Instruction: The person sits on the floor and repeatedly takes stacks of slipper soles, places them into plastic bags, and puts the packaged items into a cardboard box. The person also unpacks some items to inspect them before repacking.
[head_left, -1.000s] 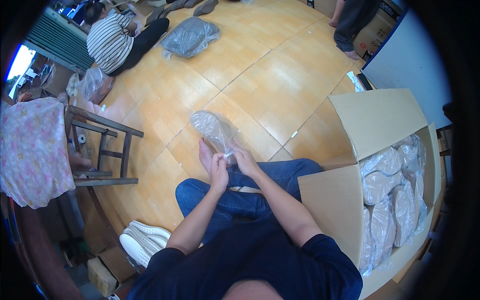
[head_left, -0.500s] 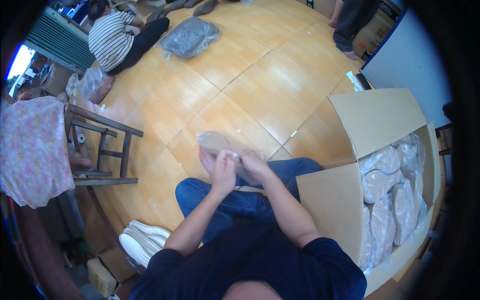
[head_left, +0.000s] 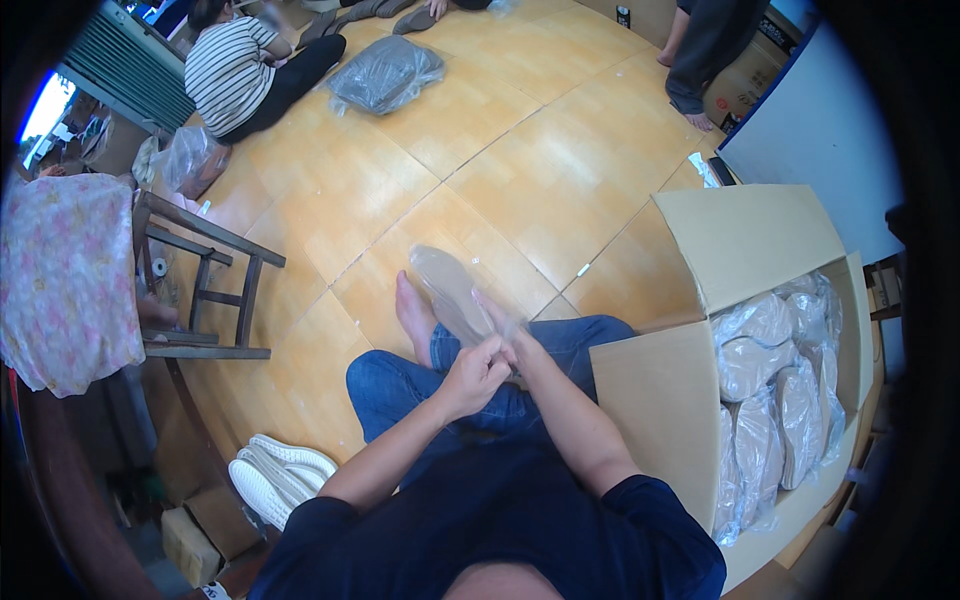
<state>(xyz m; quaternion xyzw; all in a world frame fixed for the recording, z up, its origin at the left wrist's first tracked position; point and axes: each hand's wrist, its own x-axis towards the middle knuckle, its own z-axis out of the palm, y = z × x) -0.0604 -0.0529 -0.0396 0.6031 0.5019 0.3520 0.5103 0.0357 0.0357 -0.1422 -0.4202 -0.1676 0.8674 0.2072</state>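
In front of my crossed legs I hold a beige, shoe-shaped sole [head_left: 447, 288] in a clear plastic bag, its rounded end pointing away from me. My left hand [head_left: 476, 376] is closed in a pinch at the bag's near end. Right against it, my right hand [head_left: 512, 338] grips the same bag along its right side, with some fingers hidden behind the plastic. To my right stands an open cardboard box [head_left: 655, 415] holding several similar bagged soles [head_left: 757, 432]. White soles [head_left: 275, 480] lie stacked on the floor by my left elbow.
A dark wooden stool frame [head_left: 250, 300] stands at left beside a flowered cloth [head_left: 70, 280]. Grey pieces in a plastic bag [head_left: 385, 75] lie on the wooden floor ahead. A person in a striped shirt [head_left: 230, 75] sits far left; another person's legs [head_left: 690, 70] show far right.
The bagged sole has turned upright, with more of it showing beyond my hands. Both hands have moved nearer to me and come together at the bag's near end.
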